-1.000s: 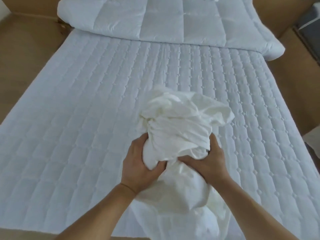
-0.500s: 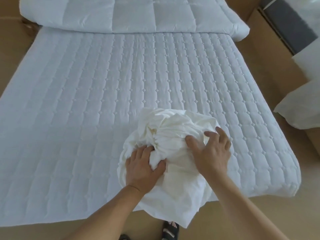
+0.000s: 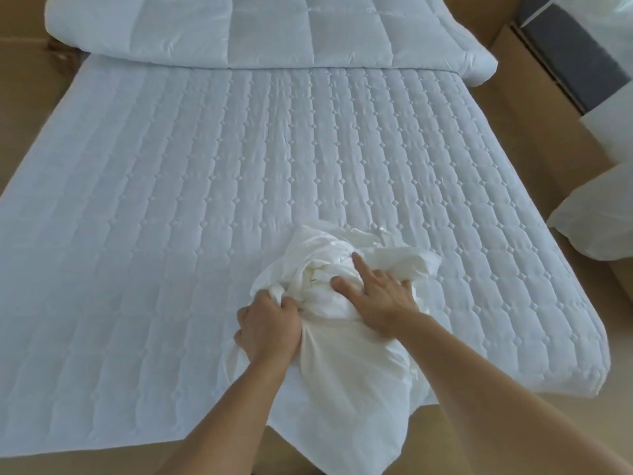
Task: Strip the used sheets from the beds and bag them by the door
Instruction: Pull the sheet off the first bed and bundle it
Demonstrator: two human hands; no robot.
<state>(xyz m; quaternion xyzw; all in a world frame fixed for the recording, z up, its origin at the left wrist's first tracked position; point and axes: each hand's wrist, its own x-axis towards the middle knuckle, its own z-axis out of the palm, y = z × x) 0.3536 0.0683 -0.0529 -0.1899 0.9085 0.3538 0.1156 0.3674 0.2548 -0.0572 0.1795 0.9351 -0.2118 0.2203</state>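
Gripping a fold of the bunched sheet (image 3: pixel 342 371), left hand (image 3: pixel 269 329) has its fingers clenched in the fabric. Sheet lies at the near edge of the bed (image 3: pixel 171 217), right of centre, long axis near-to-far: wadded end points toward the folded duvet (image 3: pixel 267 32), tail hangs over the edge (toward the floor). Right hand (image 3: pixel 380 296) presses the wad, index finger and thumb straight, other fingers hidden in folds.
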